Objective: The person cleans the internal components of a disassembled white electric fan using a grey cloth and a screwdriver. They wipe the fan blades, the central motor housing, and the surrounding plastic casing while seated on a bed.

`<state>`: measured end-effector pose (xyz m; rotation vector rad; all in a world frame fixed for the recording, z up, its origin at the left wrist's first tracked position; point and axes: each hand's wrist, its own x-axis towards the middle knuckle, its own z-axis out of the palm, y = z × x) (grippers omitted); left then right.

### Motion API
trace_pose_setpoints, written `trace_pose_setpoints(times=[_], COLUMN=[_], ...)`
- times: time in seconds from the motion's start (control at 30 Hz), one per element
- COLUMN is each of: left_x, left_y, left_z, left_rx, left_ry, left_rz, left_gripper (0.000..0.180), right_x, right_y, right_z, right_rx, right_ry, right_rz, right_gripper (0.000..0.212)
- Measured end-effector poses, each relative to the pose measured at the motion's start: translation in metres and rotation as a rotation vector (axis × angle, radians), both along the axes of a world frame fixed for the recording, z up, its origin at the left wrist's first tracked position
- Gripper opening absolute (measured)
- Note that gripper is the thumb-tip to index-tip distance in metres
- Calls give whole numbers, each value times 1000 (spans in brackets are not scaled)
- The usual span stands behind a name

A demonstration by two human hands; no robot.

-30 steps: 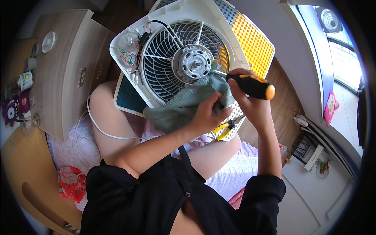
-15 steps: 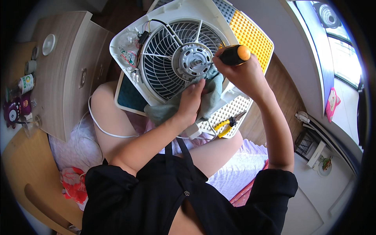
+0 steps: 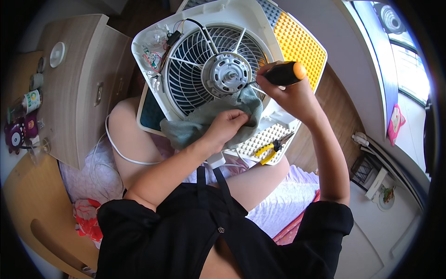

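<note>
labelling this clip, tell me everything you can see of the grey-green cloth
The grey-green cloth looks soft and towel-like, and lies crumpled. It drapes over the lower edge of the white fan housing, covers part of the grille, and bunches up at the lower right of the motor. The left hand grips it. Whether the screwdriver touches it is hard to tell.

No legible txt; only a white/green label (image 3: 32, 101) on bottle (image 3: 17, 109), far L, print v. small
</note>
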<state>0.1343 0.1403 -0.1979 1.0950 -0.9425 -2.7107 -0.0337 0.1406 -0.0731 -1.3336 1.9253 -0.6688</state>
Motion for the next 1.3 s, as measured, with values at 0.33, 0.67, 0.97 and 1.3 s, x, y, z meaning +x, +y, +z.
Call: trace_pose_setpoints(times=[0.33, 0.67, 0.97, 1.3], left_x=[-3, -8, -6, -11], left_y=[-9, -9, 5, 6], left_z=[-1, -6, -33, -26], left_rx=[346, 281, -45, -793], left_ry=[52, 87, 8, 191], left_rz=[279, 317, 148, 274], left_gripper=[30, 32, 42, 29], right_x=[8, -14, -25, -31], right_y=[-11, -9, -5, -6], right_z=[-6, -25, -31, -46], right_rx=[-117, -15, 40, 61], right_ry=[139, -243, -349, -519], right_rz=[51, -229, -465, -693], right_gripper=[17, 28, 35, 31])
